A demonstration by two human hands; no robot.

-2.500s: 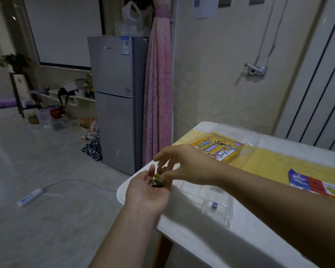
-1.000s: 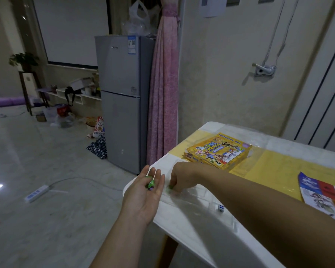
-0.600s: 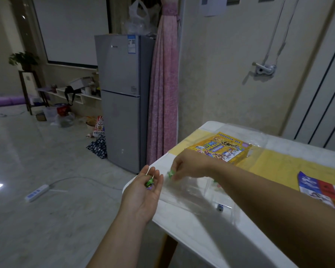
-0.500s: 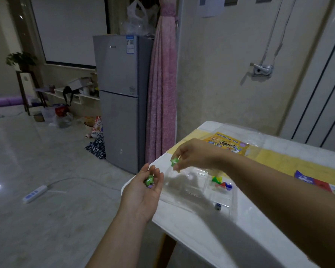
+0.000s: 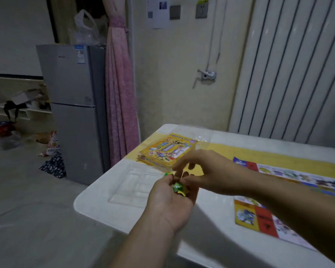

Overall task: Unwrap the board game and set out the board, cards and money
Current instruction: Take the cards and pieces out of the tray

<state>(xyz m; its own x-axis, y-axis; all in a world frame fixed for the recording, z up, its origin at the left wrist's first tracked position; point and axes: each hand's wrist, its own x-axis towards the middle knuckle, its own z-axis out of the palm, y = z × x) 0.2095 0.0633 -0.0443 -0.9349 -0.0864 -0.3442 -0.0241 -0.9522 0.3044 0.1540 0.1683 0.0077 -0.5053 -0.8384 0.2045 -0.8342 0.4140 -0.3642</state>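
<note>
Table (image 5: 217, 215): white, with a yellow strip (image 5: 240, 153) along its far side.
Fridge (image 5: 70, 113): grey, two doors, standing on the floor beyond the table; blue-and-white sticker near the top, print too small to read; clear plastic bag (image 5: 83, 26) on top, contents not made out.
Curtain (image 5: 120, 93): pink, tied back, just beside the fridge.
Wall sheet (image 5: 158, 11): white paper with print; not legible.
Board (image 5: 263, 215): lay flat on the right of the table, its far part on the yellow strip; coloured squares in red, yellow and blue; lettering blurred.
Box (image 5: 166, 151): yellow, cartoon artwork on the lid, flat at the table's far left corner, partly on the strip; title not legible.
Tray (image 5: 132, 188): clear moulded plastic, several compartments, on the table between box and near edge; contents could not be told.
Right hand (image 5: 207, 171): over the table, fingers pointed down at the left palm, fingertips at the pieces; blurred, so whether it pinched one could not be told.
Left hand (image 5: 170, 202): palm up over the table near the tray, cupped, fingers half curled round the pieces.
Pieces (image 5: 177, 187): small, green and yellow, in the left palm.
</note>
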